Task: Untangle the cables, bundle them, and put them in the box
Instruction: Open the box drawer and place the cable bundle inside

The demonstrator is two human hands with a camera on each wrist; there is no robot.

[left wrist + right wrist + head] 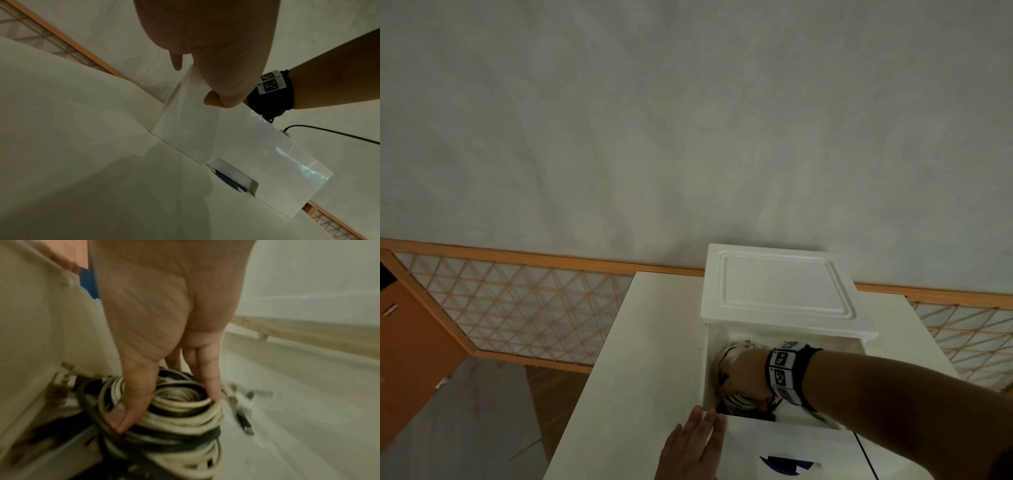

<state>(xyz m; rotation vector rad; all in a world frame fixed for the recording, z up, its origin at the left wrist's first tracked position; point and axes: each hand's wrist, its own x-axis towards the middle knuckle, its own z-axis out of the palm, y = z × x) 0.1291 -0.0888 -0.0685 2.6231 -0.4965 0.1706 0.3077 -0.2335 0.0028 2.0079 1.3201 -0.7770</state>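
A white box (pixel 704 373) stands on the table with its lid (pixel 780 287) raised at the back. My right hand (pixel 743 377) reaches down inside it. In the right wrist view the right hand (pixel 166 408) pinches a coiled bundle of black and white cables (pixel 176 423) between thumb and fingers, low in the box. Part of the bundle (pixel 726 358) shows beside the hand in the head view. My left hand (pixel 698 435) lies with straight fingers against the box's near left corner. In the left wrist view the left hand's fingers (pixel 216 73) touch the box (pixel 236 146) at its upper edge.
The white table (pixel 640 342) ends close to the box's left side. Behind it runs a wooden lattice rail (pixel 517 308) along a pale wall, with an orange cabinet (pixel 407 342) at far left. A dark blue mark (pixel 787 462) shows on the box's near wall.
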